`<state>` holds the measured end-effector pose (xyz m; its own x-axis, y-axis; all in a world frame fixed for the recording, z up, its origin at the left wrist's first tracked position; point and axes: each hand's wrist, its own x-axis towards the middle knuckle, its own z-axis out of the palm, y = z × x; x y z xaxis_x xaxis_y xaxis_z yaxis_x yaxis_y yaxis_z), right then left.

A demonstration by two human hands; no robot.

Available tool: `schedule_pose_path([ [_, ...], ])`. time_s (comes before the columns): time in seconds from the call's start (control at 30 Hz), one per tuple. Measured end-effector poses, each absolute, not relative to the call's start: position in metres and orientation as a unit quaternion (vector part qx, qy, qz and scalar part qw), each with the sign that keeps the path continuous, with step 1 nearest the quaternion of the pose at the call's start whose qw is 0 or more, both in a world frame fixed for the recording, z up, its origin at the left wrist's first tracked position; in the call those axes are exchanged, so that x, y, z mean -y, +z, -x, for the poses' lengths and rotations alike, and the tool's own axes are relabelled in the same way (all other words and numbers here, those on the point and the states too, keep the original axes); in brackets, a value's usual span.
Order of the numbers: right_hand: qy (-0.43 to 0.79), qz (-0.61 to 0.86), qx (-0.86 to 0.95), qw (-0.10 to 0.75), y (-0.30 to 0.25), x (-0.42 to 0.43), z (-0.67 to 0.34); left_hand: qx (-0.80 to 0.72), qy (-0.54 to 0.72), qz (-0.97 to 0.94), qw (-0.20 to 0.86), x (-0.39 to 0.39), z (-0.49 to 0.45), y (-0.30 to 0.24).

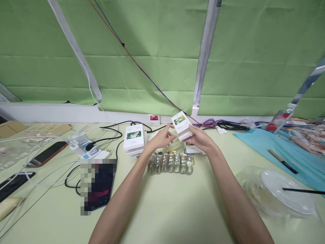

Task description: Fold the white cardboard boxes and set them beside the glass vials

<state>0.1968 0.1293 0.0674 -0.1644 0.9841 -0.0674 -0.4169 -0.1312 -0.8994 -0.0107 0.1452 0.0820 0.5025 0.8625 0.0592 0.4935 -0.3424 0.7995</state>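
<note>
My right hand point(201, 139) grips a small white box point(182, 126) with a white-flower picture on its face, tilted above the table. Just left of that box is my left hand point(162, 137), its thumb and fingers apart and nothing visible between them. In front of both hands stands a row of several small glass bottles point(170, 164) with metallic tops, side by side. A stack of white boxes point(134, 136) with a similar flower picture lies left of my left hand. Partly hidden below my right hand are more white boxes point(193, 149).
Phones point(100, 186) and a white power strip point(88, 149) with tangled cables occupy the left. At the back sits a box with a pink picture point(154, 120). To the right are a blue cloth point(256, 145), a knife-like tool point(283, 161), a bottle point(281, 117) and a lidded plastic tub point(286, 191).
</note>
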Motion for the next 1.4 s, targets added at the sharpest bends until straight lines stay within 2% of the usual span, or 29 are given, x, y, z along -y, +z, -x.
schedule_pose_path([
  [0.13,0.659,0.334,0.393,0.548,0.074,-0.126,-0.199,-0.363,0.317,-0.785,0.388,-0.140,0.008,0.090],
  [0.5,0.646,0.320,0.402,0.564,0.092,-0.115,-0.199,-0.298,0.366,-0.792,0.388,-0.140,0.005,0.092],
  [0.73,0.574,0.377,0.470,0.554,0.093,-0.114,-0.200,-0.280,0.427,-0.742,0.436,-0.138,0.003,0.096],
  [1.03,0.466,0.410,0.512,0.594,0.106,-0.105,-0.205,-0.280,0.486,-0.685,0.464,-0.138,0.000,0.097],
  [1.4,0.454,0.390,0.569,0.564,0.108,-0.101,-0.205,-0.306,0.495,-0.667,0.464,-0.136,0.003,0.102],
])
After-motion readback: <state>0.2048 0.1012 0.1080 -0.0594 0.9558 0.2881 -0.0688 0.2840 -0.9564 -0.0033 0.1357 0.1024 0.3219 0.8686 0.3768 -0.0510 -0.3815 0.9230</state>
